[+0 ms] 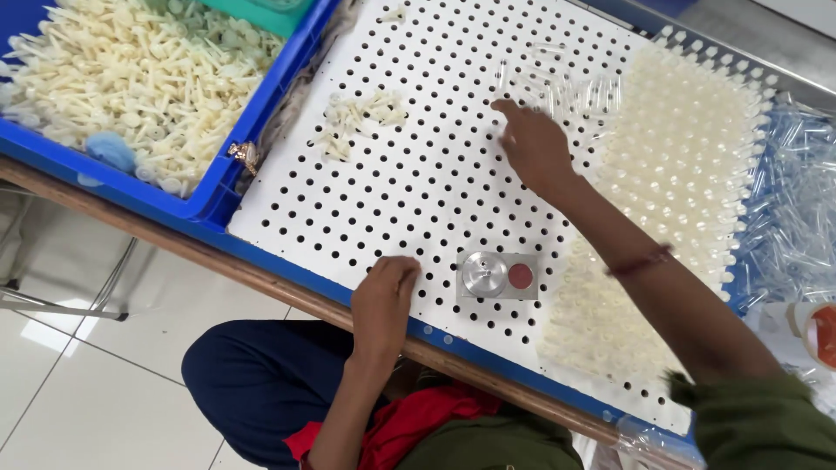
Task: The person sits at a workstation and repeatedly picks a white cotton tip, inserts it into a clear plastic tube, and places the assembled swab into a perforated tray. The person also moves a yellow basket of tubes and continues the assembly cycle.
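Note:
My right hand (533, 144) reaches out over a white perforated board (409, 187), fingers curled near a few clear plastic tubes (557, 85) lying on it; whether it grips one I cannot tell. My left hand (384, 296) rests closed at the board's near edge, holding nothing I can see. A small heap of cream plastic pieces (359, 117) lies on the board to the left of the right hand. Rows of cream-capped tubes (675, 174) stand in the board's holes on the right.
A blue bin (205, 204) full of cream plastic pieces (131, 78) sits at the left. A small metal block with a round silver button and a red one (498, 275) lies near the front edge. Loose clear tubes (797, 218) pile at the far right.

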